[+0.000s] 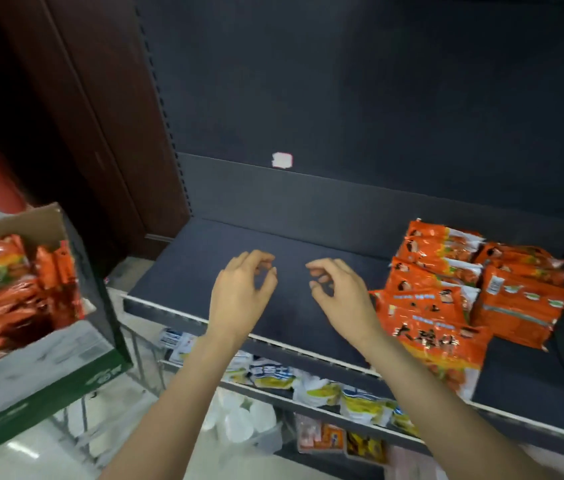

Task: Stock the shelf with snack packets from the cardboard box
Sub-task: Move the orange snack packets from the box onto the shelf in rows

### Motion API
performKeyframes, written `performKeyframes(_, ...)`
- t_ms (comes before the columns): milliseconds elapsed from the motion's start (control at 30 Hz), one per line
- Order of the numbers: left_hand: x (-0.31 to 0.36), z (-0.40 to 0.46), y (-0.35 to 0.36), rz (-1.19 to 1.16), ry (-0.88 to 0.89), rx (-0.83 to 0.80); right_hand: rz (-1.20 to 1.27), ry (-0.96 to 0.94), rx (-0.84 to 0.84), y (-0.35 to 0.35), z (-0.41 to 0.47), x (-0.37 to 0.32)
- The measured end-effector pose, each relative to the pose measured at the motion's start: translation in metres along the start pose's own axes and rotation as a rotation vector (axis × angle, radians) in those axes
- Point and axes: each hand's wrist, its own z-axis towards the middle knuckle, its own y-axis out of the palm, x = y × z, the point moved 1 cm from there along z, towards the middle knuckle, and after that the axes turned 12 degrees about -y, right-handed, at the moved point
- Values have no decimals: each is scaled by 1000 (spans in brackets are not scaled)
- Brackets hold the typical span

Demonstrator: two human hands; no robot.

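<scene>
**Both hands empty over bare shelf; supply lies to the left**

The left hand (242, 289) and right hand (337, 292) are held loosely curled, nothing gripped, above the shelf (204, 258). The cardboard box (41, 368) with snack packets (6, 289) sits well left, nearer the left hand. Stocked packets (446, 289) lie right, long axes running left-right. The box's left part is cut off; packet print is blurred.

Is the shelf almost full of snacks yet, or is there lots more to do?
Not nearly. Done: some orange snack packets lie in rows at the right of the dark shelf. In hand: nothing; the left hand and right hand hover over bare shelf. Left: the cardboard box holds many more packets.
</scene>
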Motion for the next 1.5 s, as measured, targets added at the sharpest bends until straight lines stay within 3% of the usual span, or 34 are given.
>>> performKeyframes(333,-208,29,-219,97,-186,50,149,-94,-182,206,92,-186)
performKeyframes(600,-337,73,-323,110,-404,100,227,-118,-266,337,164,-262)
performKeyframes(933,-464,178,-377,349,-526,25,260,7,-421,492,269,-278)
performKeyframes(1200,-497,220,-375,543,-427,-164,307,205,-599,564,311,-279)
performKeyframes(1367,-517,227,-379,647,-388,-271,406,338,-542,586,318,-280)
performKeyframes(1500,-525,228,-381,630,-319,-246,370,348,-466,577,307,-278)
